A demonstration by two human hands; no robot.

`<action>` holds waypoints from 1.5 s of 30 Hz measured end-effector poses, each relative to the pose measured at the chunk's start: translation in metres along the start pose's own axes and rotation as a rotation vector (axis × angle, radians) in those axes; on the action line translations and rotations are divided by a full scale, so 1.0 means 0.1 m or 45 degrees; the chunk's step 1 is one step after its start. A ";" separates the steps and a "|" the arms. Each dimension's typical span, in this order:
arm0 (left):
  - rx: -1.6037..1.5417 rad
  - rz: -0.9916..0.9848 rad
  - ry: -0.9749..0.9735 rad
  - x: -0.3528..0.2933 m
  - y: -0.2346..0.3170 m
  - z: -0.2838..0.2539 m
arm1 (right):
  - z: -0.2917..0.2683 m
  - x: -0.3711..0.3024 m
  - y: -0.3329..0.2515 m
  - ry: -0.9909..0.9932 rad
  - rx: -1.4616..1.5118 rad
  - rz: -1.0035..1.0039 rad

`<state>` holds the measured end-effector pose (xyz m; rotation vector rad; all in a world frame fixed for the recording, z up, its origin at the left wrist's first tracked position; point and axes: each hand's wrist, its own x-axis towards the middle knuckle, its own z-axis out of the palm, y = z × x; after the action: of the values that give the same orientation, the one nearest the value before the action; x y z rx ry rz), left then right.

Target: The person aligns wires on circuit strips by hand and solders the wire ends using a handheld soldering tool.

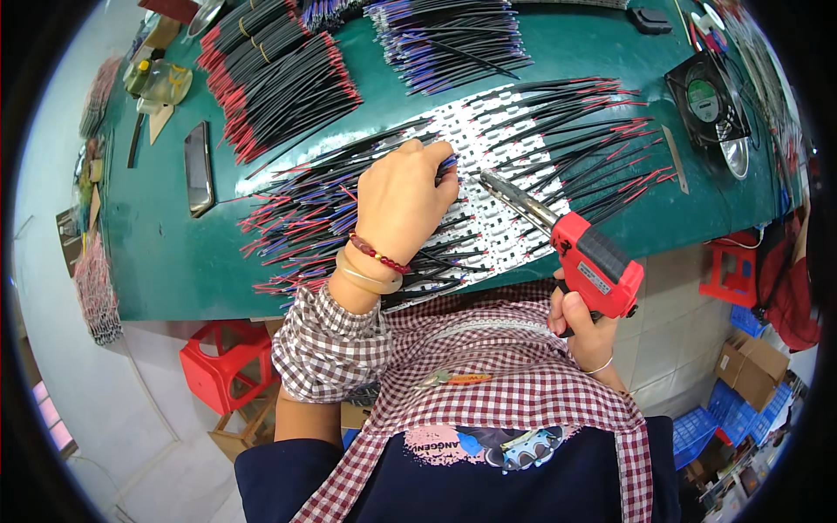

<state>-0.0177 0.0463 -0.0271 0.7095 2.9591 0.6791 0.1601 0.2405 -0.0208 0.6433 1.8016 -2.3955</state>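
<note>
A red and black soldering gun [602,261] is in my right hand [586,327], whose fingers wrap round its handle. Its metal tip points up and left over a white panel [501,187] with rows of small parts. My left hand [403,187] is closed in a pinch above the panel's left half, with a black wire [447,163] with a bluish end between thumb and forefinger. Tip and wire end are a short way apart. Many black wires with red or blue ends [296,209] fan out from the panel's left side, and red-ended black wires [610,131] from its right.
Bundles of black wires [288,87] and blue-ended wires [453,44] lie at the back of the green table [166,270]. A phone [199,166] rests at left; a small black fan [704,96] stands at right. Red stools [228,366] are below the table edge.
</note>
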 end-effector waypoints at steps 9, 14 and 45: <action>0.020 0.028 0.042 0.01 0.00 0.03 | 0.02 -0.02 0.15 0.050 -0.300 -0.106; -0.049 -0.064 -0.033 0.01 0.01 0.01 | 0.02 -0.04 0.21 0.059 -0.455 -0.152; 0.039 -0.042 -0.076 0.04 0.04 0.02 | -0.03 -0.08 0.29 -0.003 -0.474 -0.223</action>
<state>-0.0188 0.0521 -0.0272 0.6697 2.9257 0.6005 0.1766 0.2325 -0.0448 0.4568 2.3035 -2.0599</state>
